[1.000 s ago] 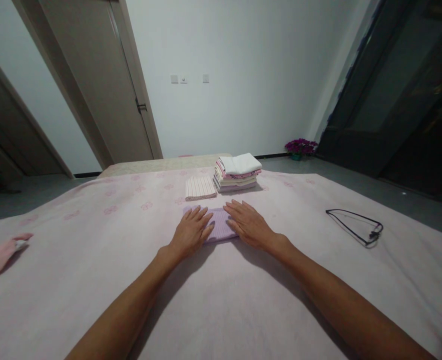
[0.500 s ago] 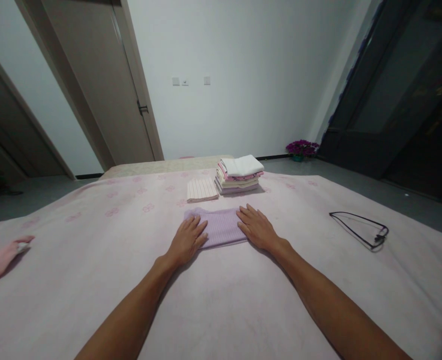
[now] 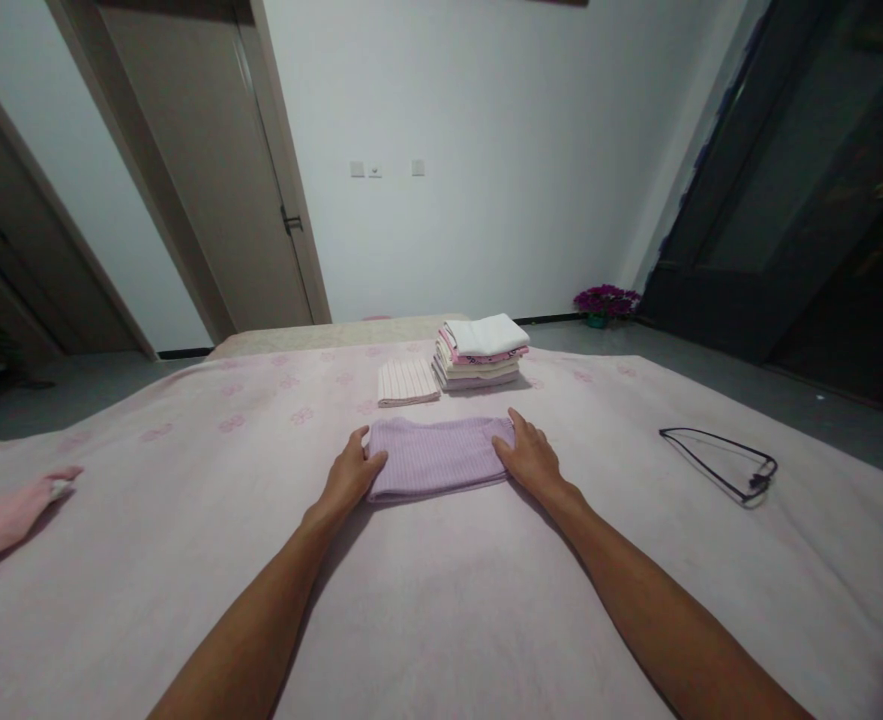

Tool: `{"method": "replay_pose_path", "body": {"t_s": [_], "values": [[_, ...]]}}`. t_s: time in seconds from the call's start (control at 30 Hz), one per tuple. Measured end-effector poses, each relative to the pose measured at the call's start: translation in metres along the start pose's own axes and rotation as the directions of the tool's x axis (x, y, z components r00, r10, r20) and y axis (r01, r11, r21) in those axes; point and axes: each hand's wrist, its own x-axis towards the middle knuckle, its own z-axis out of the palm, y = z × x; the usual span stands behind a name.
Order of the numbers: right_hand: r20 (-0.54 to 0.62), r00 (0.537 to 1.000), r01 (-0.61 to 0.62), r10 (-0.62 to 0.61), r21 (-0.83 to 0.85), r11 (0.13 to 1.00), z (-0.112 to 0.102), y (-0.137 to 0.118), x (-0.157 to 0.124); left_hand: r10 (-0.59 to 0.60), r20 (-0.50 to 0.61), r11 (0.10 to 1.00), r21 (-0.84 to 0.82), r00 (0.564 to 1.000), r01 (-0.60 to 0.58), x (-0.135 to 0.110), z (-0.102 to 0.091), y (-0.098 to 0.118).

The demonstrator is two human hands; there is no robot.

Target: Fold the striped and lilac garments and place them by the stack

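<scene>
A folded lilac ribbed garment (image 3: 441, 460) lies flat on the bed in front of me. My left hand (image 3: 351, 468) grips its left end, thumb on top and fingers around the side edge. At the opposite end my right hand (image 3: 531, 455) holds it the same way, with the thumb resting on the cloth. Just beyond is a folded striped cloth (image 3: 408, 383), cream with thin dark lines. Beside that rises a stack of folded clothes (image 3: 481, 355), a white piece on top and pink, cream and lilac layers below.
The pink flowered bedcover (image 3: 441, 610) spreads under everything. Black-framed glasses (image 3: 722, 462) rest at the right, and a crumpled pink garment (image 3: 13, 520) is at the far left. Past the bed's far edge stand a purple-flowered pot plant (image 3: 604, 302) and a closed door (image 3: 208, 160).
My hands have gone from lying flat on the lilac garment to gripping its two ends, moving outward. More of its surface shows now. The view has shifted slightly.
</scene>
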Motion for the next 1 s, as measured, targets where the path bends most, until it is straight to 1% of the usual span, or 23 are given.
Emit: {"method": "replay_pose_path", "body": {"t_s": [0.1,0.17,0.2,0.27,0.3,0.33,0.37,0.4,0.43,0.47,0.5,0.57,0.63,0.67,0.7,0.73,0.77,0.9,1.0], "values": [[-0.056,0.998,0.023,-0.013,0.174,0.984,0.006,-0.007,-0.003,0.041,-0.050,0.999,-0.027,0.998,-0.043,-0.001,-0.018,-0.007],[-0.057,0.997,0.072,-0.058,0.268,0.961,0.010,-0.016,-0.006,0.045,-0.073,0.999,0.000,0.996,-0.045,-0.002,-0.036,-0.017],[-0.051,0.995,0.102,-0.091,0.288,0.952,0.012,-0.021,-0.009,0.036,-0.062,0.999,0.035,0.997,-0.034,-0.003,-0.045,-0.022],[-0.041,0.987,0.163,-0.158,0.276,0.947,0.013,-0.032,-0.013,-0.002,-0.024,0.991,0.135,1.000,0.005,-0.009,-0.058,-0.032],[-0.049,0.981,0.192,-0.185,0.249,0.949,0.012,-0.037,-0.015,-0.009,-0.022,0.983,0.186,1.000,0.013,-0.013,-0.062,-0.036],[-0.070,0.974,0.223,-0.213,0.209,0.952,0.010,-0.041,-0.017,0.012,-0.048,0.974,0.228,0.999,0.000,-0.018,-0.063,-0.039],[-0.102,0.964,0.260,-0.246,0.160,0.952,0.006,-0.045,-0.019,0.068,-0.094,0.964,0.263,0.993,-0.041,-0.024,-0.063,-0.040],[-0.133,0.948,0.303,-0.288,0.109,0.947,0.001,-0.048,-0.021,0.158,-0.144,0.950,0.291,0.977,-0.111,-0.031,-0.062,-0.039],[-0.159,0.927,0.354,-0.340,0.067,0.933,-0.005,-0.052,-0.023,0.266,-0.178,0.928,0.312,0.947,-0.202,-0.037,-0.059,-0.035],[-0.174,0.899,0.415,-0.402,0.042,0.909,-0.011,-0.055,-0.025,0.372,-0.184,0.896,0.326,0.910,-0.301,-0.044,-0.057,-0.031],[-0.174,0.864,0.485,-0.472,0.041,0.873,-0.016,-0.058,-0.028,0.464,-0.158,0.857,0.328,0.872,-0.397,-0.050,-0.054,-0.025],[-0.133,0.775,0.630,-0.618,0.085,0.772,-0.025,-0.065,-0.034,0.590,-0.048,0.778,0.301,0.806,-0.552,-0.058,-0.050,-0.013],[-0.061,0.673,0.738,-0.737,0.132,0.662,-0.029,-0.071,-0.040,0.649,0.077,0.713,0.286,0.757,-0.640,-0.063,-0.047,-0.005],[-0.026,0.628,0.772,-0.778,0.142,0.619,-0.030,-0.073,-0.042,0.656,0.130,0.690,0.296,0.743,-0.661,-0.064,-0.047,-0.002],[0.002,0.597,0.794,-0.803,0.142,0.591,-0.029,-0.075,-0.044,0.653,0.172,0.673,0.315,0.737,-0.669,-0.065,-0.046,-0.001],[0.020,0.578,0.807,-0.816,0.136,0.575,-0.029,-0.076,-0.045,0.644,0.205,0.661,0.336,0.737,-0.671,-0.065,-0.046,-0.002],[0.030,0.569,0.814,-0.822,0.125,0.568,-0.028,-0.077,-0.046,0.633,0.228,0.653,0.355,0.740,-0.669,-0.065,-0.046,-0.003],[0.062,0.554,0.826,-0.830,0.086,0.557,-0.027,-0.076,-0.045,0.601,0.258,0.657,0.380,0.757,-0.651,-0.063,-0.047,-0.006],[0.099,0.548,0.828,-0.830,0.077,0.556,-0.030,-0.076,-0.044,0.577,0.264,0.675,0.381,0.773,-0.633,-0.064,-0.049,-0.003]]}}
